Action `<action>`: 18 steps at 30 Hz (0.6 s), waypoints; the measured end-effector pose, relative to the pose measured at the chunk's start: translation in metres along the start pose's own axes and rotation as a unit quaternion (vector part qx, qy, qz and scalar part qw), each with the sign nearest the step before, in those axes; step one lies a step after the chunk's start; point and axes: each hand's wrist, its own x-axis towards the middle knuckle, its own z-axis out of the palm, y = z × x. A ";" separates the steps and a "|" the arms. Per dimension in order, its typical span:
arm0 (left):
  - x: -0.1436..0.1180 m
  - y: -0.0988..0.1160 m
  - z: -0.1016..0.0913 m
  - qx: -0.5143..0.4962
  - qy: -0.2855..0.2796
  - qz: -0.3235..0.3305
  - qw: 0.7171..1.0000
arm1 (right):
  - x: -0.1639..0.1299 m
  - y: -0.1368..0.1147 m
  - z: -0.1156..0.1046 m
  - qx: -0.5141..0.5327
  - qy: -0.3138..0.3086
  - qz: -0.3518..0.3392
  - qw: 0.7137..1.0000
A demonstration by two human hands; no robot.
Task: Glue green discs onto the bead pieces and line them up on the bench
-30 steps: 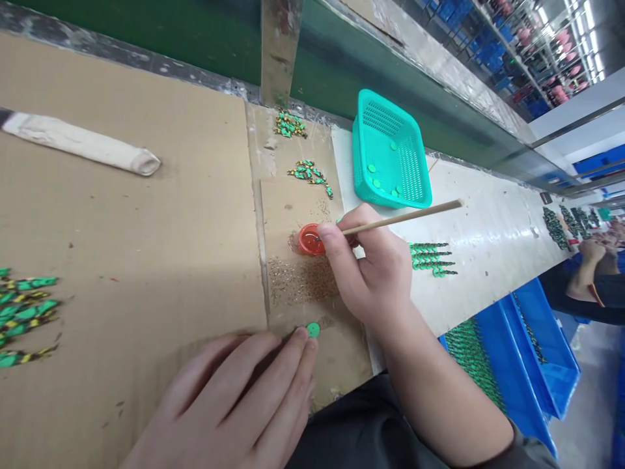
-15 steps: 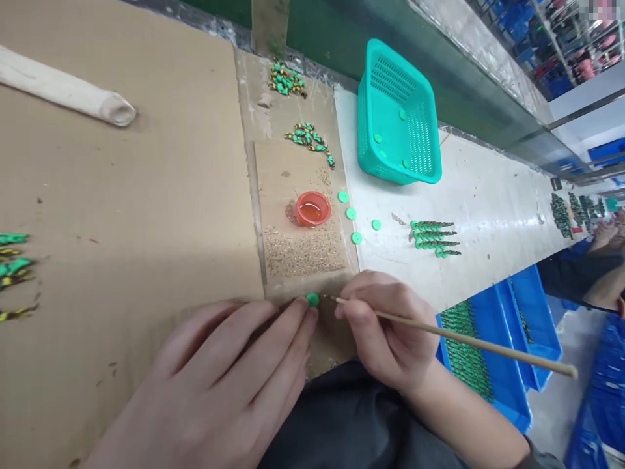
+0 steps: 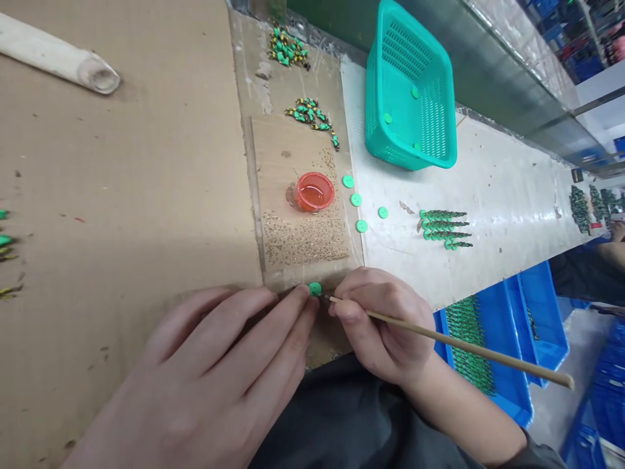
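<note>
The green disc (image 3: 315, 288) lies pinned to the bench (image 3: 146, 195) under the left hand's (image 3: 209, 384) pressed-together fingers (image 3: 297, 306), steadying it while the right hand's (image 3: 385, 326) fingers pinch a thin stick (image 3: 463, 348) whose tip touches it.

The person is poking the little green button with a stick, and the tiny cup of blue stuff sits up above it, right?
Not quite: the tiny cup is orange-red, not blue, as the head view shows. The rest holds: the right hand points the stick at the little green button, steadied by the left hand.
</note>
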 end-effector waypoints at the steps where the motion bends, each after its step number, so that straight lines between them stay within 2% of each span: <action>1: 0.001 0.001 -0.001 0.003 -0.006 0.000 1.000 | 0.000 0.000 0.000 -0.003 0.000 0.000 1.000; 13: 0.006 0.002 -0.003 0.009 -0.008 0.002 1.000 | -0.001 -0.002 -0.001 -0.010 -0.018 0.018 1.000; 18: 0.004 0.000 -0.001 0.005 -0.004 -0.001 1.000 | 0.001 0.001 0.002 0.028 0.026 0.010 0.999</action>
